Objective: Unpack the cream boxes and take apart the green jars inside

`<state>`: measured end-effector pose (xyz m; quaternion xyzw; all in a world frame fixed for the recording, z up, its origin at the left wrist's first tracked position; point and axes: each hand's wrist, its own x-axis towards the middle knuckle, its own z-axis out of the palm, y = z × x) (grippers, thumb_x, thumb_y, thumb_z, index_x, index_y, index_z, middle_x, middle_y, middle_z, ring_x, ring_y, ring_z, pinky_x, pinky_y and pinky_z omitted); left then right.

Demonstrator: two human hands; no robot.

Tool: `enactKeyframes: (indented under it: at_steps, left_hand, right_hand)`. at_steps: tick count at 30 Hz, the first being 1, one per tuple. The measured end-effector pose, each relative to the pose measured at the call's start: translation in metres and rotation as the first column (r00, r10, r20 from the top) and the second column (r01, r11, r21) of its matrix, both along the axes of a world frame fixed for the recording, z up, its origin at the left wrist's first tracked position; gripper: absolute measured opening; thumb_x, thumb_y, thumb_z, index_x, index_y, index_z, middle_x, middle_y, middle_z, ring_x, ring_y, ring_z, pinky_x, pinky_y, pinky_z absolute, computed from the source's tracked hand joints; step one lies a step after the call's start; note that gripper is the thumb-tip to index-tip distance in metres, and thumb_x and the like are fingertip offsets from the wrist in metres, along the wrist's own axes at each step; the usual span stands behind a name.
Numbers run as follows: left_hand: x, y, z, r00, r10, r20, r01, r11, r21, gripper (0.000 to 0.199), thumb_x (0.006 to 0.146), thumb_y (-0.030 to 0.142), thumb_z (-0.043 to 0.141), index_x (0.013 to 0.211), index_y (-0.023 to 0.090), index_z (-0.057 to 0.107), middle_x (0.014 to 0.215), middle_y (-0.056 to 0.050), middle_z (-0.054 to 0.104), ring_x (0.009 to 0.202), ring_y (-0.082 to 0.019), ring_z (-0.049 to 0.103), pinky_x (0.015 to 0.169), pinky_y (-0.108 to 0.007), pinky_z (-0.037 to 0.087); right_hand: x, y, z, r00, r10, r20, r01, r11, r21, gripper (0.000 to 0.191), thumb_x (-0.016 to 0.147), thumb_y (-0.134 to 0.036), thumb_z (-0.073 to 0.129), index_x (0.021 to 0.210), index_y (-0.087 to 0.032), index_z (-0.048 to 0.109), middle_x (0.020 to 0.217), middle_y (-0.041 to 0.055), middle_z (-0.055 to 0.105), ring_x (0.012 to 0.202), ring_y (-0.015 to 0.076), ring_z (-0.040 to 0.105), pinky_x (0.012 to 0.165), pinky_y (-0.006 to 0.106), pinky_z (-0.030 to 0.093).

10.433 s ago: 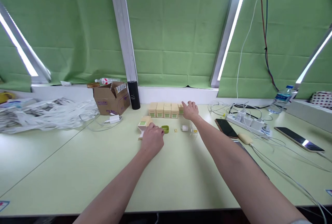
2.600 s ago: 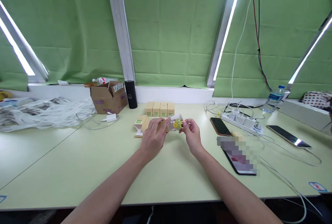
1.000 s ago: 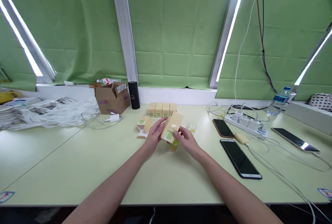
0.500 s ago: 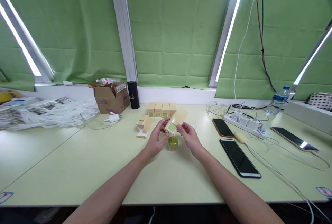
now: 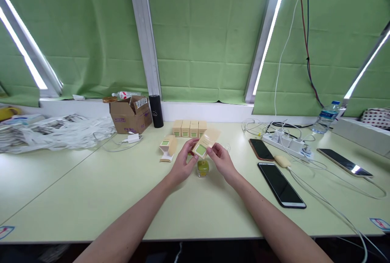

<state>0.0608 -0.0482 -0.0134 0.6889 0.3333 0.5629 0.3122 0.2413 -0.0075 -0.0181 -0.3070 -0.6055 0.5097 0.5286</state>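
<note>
Between my two hands is a flat, cream-coloured cardboard box [image 5: 210, 137] with a green square on it, tilted above the table. My left hand [image 5: 183, 160] grips its left edge, and my right hand [image 5: 223, 160] pinches its lower right side. Just below the cardboard, a small glass jar with a green lid [image 5: 202, 168] stands on the table. An opened small carton [image 5: 167, 148] lies to the left of my left hand. Behind the hands, several closed small cream boxes [image 5: 189, 128] stand in a row.
A brown cardboard box [image 5: 130, 117] and a black cylinder [image 5: 156, 111] stand at the back left, beside a heap of white strips [image 5: 61, 133]. On the right lie phones [image 5: 282, 185], a power strip [image 5: 288, 143], cables and a water bottle [image 5: 326, 117].
Both hands keep their hold on the cardboard box, which has tilted very slightly. The jar and the other boxes stay where they were.
</note>
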Motion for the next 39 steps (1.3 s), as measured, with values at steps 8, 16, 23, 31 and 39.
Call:
enactKeyframes:
  at_steps: [8, 16, 23, 31, 39]
  left_hand:
    - [-0.001, 0.003, -0.002, 0.997, -0.019, 0.069, 0.021, 0.999, -0.028, 0.050, 0.097, 0.043, 0.065, 0.141, 0.026, 0.049, 0.138, -0.013, 0.060, 0.129, -0.029, 0.057, 0.102, -0.041, 0.049]
    - [0.000, 0.002, -0.001, 0.996, -0.021, 0.088, 0.027, 0.998, -0.062, 0.048, 0.094, 0.034, 0.065, 0.138, 0.025, 0.048, 0.136, -0.013, 0.062, 0.124, -0.028, 0.060, 0.098, -0.040, 0.051]
    - [0.002, 0.000, 0.001, 0.997, -0.045, 0.059, 0.048, 0.998, -0.041, 0.070, 0.078, 0.012, 0.060, 0.145, 0.026, 0.047, 0.141, -0.011, 0.061, 0.131, -0.029, 0.057, 0.104, -0.042, 0.047]
    - [0.003, -0.003, 0.003, 0.996, 0.073, -0.051, -0.073, 0.997, 0.001, 0.069, 0.082, 0.014, 0.060, 0.148, 0.025, 0.047, 0.146, -0.012, 0.061, 0.133, -0.032, 0.056, 0.105, -0.045, 0.046]
    - [0.004, -0.008, 0.007, 0.938, 0.260, -0.227, -0.235, 0.963, 0.132, 0.048, 0.096, 0.038, 0.063, 0.142, 0.024, 0.058, 0.130, -0.012, 0.067, 0.117, -0.030, 0.061, 0.102, -0.045, 0.048]
  right_hand:
    - [0.001, -0.002, -0.002, 0.999, 0.035, 0.007, -0.035, 0.999, 0.008, 0.057, 0.078, -0.067, 0.078, 0.112, -0.023, 0.063, 0.103, 0.0105, 0.080, 0.099, 0.0283, 0.074, 0.091, 0.042, 0.052]
    - [0.000, -0.001, -0.006, 0.999, 0.031, -0.022, -0.031, 0.999, -0.029, 0.054, 0.078, -0.063, 0.081, 0.109, -0.022, 0.065, 0.096, 0.0089, 0.080, 0.096, 0.0271, 0.074, 0.089, 0.040, 0.053]
    - [0.002, -0.001, 0.001, 0.994, 0.026, -0.109, -0.035, 0.996, -0.082, 0.052, 0.075, -0.066, 0.081, 0.102, -0.023, 0.069, 0.092, 0.0076, 0.080, 0.095, 0.0268, 0.074, 0.090, 0.039, 0.055]
    - [0.002, -0.001, 0.005, 0.994, -0.028, -0.105, 0.019, 0.996, -0.091, 0.055, 0.072, -0.071, 0.079, 0.097, -0.023, 0.071, 0.092, 0.0078, 0.079, 0.089, 0.0255, 0.071, 0.083, 0.037, 0.054]
    - [0.001, -0.011, 0.017, 0.994, 0.090, -0.053, -0.093, 0.994, -0.060, 0.058, 0.072, -0.077, 0.077, 0.094, -0.023, 0.078, 0.101, 0.0079, 0.080, 0.096, 0.0280, 0.069, 0.090, 0.039, 0.053]
